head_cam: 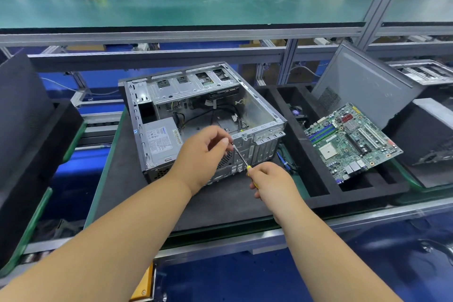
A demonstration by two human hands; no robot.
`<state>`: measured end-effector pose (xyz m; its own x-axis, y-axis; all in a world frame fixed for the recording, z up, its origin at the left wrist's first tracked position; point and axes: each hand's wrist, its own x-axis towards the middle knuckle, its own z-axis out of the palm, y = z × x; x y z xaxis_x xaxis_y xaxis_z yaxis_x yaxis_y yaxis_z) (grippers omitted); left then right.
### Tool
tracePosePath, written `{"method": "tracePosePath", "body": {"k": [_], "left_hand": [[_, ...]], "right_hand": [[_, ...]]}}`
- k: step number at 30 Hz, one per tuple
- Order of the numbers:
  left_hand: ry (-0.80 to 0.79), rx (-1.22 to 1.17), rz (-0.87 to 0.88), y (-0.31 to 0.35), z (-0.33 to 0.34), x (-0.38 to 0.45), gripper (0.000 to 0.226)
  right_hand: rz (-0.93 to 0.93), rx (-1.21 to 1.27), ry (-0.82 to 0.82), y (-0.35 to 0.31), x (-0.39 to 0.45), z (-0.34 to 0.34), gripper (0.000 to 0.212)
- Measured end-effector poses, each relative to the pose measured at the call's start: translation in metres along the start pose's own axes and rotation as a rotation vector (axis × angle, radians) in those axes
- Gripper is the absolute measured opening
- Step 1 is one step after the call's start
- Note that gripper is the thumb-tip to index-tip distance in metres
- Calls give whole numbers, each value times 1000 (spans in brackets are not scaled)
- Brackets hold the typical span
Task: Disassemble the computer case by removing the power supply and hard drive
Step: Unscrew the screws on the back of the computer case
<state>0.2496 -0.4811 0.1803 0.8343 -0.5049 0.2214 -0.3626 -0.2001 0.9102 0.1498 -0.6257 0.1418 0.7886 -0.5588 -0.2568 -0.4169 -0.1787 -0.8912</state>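
Head view: an open computer case (pixel 196 115) is laid on its side on the dark surface (pixel 220 203), with the power supply (pixel 160 141) seated in its near left corner. A screwdriver (pixel 241 157) is gripped at its yellow handle by the right hand (pixel 272 180), fingers curled round it. The tip of the shaft is pinched by the left hand (pixel 203 152) between thumb and fingers (pixel 221 143), at the case's rear edge. A motherboard (pixel 350 141) is propped in a black foam tray (pixel 318 179) to the right.

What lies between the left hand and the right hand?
In the head view, the screwdriver bridges them: left hand pinches its tip, right hand grips its yellow handle.
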Motion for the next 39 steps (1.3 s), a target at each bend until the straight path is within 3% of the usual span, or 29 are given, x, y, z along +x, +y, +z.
{"method": "tracePosePath", "body": {"k": [5, 10, 15, 26, 39], "left_hand": [[-134, -131, -446, -3, 21, -8, 22], [13, -728, -820, -12, 32, 2, 18], [102, -896, -868, -11, 42, 10, 16], [249, -882, -888, -7, 56, 17, 12], [308, -894, -877, -10, 63, 15, 10]], "right_hand": [[-3, -15, 3, -1, 1, -1, 19], [-40, -12, 10, -2, 0, -1, 14], [-61, -79, 29, -3, -2, -1, 16], [-184, -327, 58, -5, -9, -5, 14], [-203, -334, 16, 2, -9, -13, 13]]}}
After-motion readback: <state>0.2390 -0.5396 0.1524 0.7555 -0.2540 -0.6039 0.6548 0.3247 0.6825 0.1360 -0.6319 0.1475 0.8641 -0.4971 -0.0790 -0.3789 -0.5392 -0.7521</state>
